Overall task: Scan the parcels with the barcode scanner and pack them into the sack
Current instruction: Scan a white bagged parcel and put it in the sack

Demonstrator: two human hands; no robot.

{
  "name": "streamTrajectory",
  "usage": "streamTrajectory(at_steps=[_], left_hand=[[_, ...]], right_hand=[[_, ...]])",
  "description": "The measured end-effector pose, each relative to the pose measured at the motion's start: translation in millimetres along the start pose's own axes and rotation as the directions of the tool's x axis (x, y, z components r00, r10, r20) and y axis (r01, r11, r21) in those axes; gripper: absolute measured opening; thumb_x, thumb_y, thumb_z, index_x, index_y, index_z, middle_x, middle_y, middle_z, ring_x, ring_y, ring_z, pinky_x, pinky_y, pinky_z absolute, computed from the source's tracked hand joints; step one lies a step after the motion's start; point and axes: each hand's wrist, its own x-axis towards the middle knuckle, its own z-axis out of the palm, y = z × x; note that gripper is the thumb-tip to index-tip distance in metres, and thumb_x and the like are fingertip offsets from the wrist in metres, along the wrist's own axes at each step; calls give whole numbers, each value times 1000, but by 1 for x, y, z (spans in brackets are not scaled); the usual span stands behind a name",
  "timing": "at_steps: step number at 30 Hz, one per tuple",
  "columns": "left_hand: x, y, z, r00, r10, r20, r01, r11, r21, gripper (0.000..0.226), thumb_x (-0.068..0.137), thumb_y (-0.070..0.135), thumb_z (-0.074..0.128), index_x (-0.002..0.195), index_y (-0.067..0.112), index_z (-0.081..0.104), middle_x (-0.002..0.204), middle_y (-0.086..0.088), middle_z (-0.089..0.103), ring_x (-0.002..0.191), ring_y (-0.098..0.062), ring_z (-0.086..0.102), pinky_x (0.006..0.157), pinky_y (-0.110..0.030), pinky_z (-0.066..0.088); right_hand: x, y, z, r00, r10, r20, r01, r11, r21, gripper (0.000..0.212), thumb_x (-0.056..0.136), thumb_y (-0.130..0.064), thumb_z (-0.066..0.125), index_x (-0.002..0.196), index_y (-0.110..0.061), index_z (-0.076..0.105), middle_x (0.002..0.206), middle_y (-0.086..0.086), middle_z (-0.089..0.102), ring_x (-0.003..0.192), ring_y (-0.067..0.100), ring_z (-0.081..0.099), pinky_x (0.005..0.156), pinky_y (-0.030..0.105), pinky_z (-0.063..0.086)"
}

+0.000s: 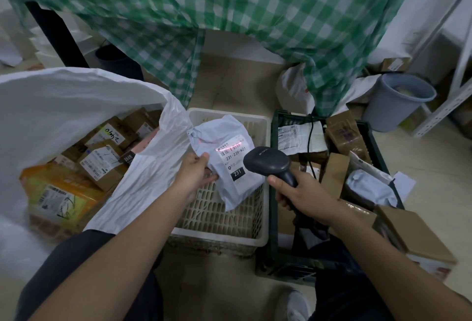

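Observation:
My left hand point(195, 176) grips the left edge of a white poly-mailer parcel point(224, 139) and holds it over the white basket point(263, 218). Its label faces up, with a red scan line across the barcode. My right hand point(298, 193) holds the dark barcode scanner point(268, 162) by its handle, head pointed at the label from just to the right. The white sack point(63, 96) stands open at the left, with several brown boxes point(104, 159) and an orange package point(58, 193) inside.
A dark green crate point(274, 193) on the right holds several more parcels and boxes point(342, 131). A grey bin point(401, 101) stands at the far right beside a white shelf frame. A green checked cloth point(229, 14) hangs behind. My legs and a shoe are below.

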Motion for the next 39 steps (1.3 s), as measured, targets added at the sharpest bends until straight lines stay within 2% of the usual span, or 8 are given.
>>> streamTrajectory(at_steps=[8, 14, 21, 24, 27, 31, 35, 39], left_hand=[[12, -3, -1, 999, 4, -44, -4, 1000, 2, 29, 103, 19, 41, 129, 6, 48, 118, -13, 65, 93, -21, 67, 58, -21, 56], [14, -5, -3, 999, 7, -40, -7, 1000, 3, 29, 103, 21, 43, 128, 7, 49, 118, -11, 65, 95, -21, 67, 59, -22, 55], [0, -2, -9, 999, 17, -28, -17, 1000, 6, 24, 103, 19, 43, 123, 8, 50, 110, -8, 66, 90, -18, 67, 59, -22, 57], [-14, 3, -18, 999, 29, -39, -27, 999, 47, 16, 103, 20, 44, 112, 9, 51, 104, -9, 67, 82, -17, 67, 58, -23, 56], [-31, 10, -37, 994, 44, -98, -34, 994, 99, 14, 102, 23, 46, 100, 9, 48, 96, -12, 64, 70, -16, 63, 53, -23, 55], [-59, 18, -70, 982, 61, -180, -45, 995, 94, 16, 101, 23, 47, 108, 9, 52, 97, -5, 66, 78, -17, 66, 52, -21, 53], [-80, 24, -112, 943, 101, -317, -75, 993, 92, 22, 100, 25, 50, 110, 7, 57, 103, -8, 68, 90, -23, 66, 68, -29, 53], [-77, 29, -164, 863, 100, -495, -76, 995, 67, 19, 98, 24, 53, 83, 12, 55, 86, -10, 64, 81, -26, 60, 77, -37, 50]], right_hand=[[0, -2, -2, 999, -15, 42, 17, 999, -48, 42, 72, -62, 53, 80, -21, 55, 64, 1, 62, 56, 13, 60, 58, 29, 51], [0, -3, -3, 999, -16, 37, 19, 995, -95, 42, 72, -60, 53, 77, -18, 55, 63, 0, 62, 53, 7, 59, 55, 23, 49], [2, -7, -2, 999, -34, 6, 34, 999, -27, 44, 72, -56, 58, 82, -13, 59, 69, 8, 64, 55, 11, 60, 57, 29, 51], [5, -16, 2, 997, -67, -36, 68, 998, 8, 29, 86, -41, 61, 87, -12, 59, 72, 7, 63, 53, 6, 58, 54, 21, 50], [12, -26, 9, 989, -80, -121, 88, 994, 65, 21, 92, -32, 60, 89, -11, 57, 71, 6, 62, 51, 4, 56, 51, 18, 47], [27, -47, 33, 976, -67, -209, 108, 975, 194, 23, 92, -34, 60, 83, -13, 57, 68, 4, 60, 56, 13, 55, 55, 25, 49], [46, -65, 65, 978, -49, -204, 96, 970, 225, 27, 93, -32, 61, 88, -5, 59, 68, 7, 58, 52, 11, 54, 50, 20, 47], [63, -73, 88, 987, -9, -160, 45, 973, 225, 31, 92, -32, 63, 88, -1, 60, 66, 8, 57, 54, 16, 52, 49, 23, 45]])
